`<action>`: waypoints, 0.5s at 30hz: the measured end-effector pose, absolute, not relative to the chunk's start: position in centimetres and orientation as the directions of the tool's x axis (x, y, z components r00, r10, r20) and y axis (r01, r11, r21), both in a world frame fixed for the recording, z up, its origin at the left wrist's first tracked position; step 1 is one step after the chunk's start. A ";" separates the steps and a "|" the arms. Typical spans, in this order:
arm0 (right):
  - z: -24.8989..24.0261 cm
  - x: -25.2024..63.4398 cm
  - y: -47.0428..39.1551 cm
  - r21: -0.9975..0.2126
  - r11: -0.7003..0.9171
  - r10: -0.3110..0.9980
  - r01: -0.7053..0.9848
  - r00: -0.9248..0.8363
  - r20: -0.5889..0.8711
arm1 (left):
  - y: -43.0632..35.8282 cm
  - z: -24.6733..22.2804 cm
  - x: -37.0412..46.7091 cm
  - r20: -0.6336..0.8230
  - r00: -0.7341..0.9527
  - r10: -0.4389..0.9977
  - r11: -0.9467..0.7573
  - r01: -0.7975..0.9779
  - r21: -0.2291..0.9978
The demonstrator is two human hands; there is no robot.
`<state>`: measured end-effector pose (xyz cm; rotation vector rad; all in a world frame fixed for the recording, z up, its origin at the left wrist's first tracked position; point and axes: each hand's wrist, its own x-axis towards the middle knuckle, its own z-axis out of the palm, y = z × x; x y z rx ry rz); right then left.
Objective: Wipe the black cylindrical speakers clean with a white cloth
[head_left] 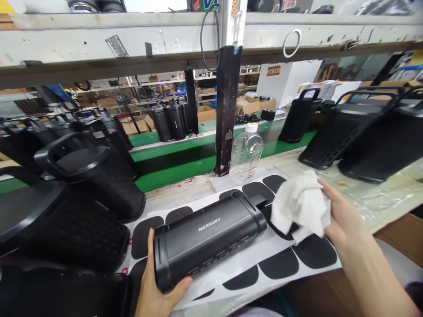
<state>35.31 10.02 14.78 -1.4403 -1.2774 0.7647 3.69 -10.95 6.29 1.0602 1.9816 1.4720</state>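
Note:
A black speaker-like unit (211,235) marked MERKURY lies on its side in front of me, its handle toward the right. My left hand (161,281) grips its left end, thumb on the near side and fingers on the far side. In my right hand (339,215) is a crumpled white cloth (300,204), held just right of the unit's handle end and apart from it. Beneath the unit lies a white sheet (228,266) with several black rounded pads (279,263) on it.
Several upright black units with handles (95,176) crowd the left side; more units (350,127) stand at right. A clear plastic bottle (246,154) is beside a dark post (228,105). Behind runs a green conveyor (178,160). A shelf edge (132,39) crosses overhead.

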 end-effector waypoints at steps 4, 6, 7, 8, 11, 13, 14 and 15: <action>18.9 34.1 13.1 -0.913 0.259 0.918 0.314 0.215 0.335 | -10.8 6.2 3.6 0.112 -0.588 0.801 0.108 0.326 0.939; 21.5 32.7 15.3 -0.845 0.382 0.839 0.375 0.242 0.487 | -10.8 6.2 3.7 0.123 -0.581 0.804 0.096 0.331 0.939; 22.8 31.8 16.5 -0.795 0.439 0.789 0.419 0.244 0.564 | -10.8 6.2 3.7 0.120 -0.582 0.804 0.099 0.330 0.939; 23.8 30.9 17.7 -0.732 0.487 0.743 0.476 0.215 0.634 | -10.8 6.3 3.7 0.115 -0.584 0.804 0.102 0.325 0.940; 25.6 28.2 20.5 -0.475 0.589 0.705 0.654 -0.128 0.698 | -10.9 6.2 3.7 0.107 -0.583 0.806 0.096 0.307 0.947; 25.6 26.8 21.4 -0.319 0.627 0.711 0.711 -0.353 0.608 | -10.9 6.1 3.7 0.117 -0.574 0.810 0.081 0.308 0.948; 25.3 26.4 21.5 -0.264 0.632 0.711 0.728 -0.410 0.571 | -11.0 6.0 3.6 0.118 -0.570 0.813 0.078 0.308 0.948; 24.9 26.1 21.5 -0.229 0.632 0.710 0.741 -0.435 0.553 | -11.0 5.9 3.6 0.117 -0.567 0.815 0.078 0.308 0.948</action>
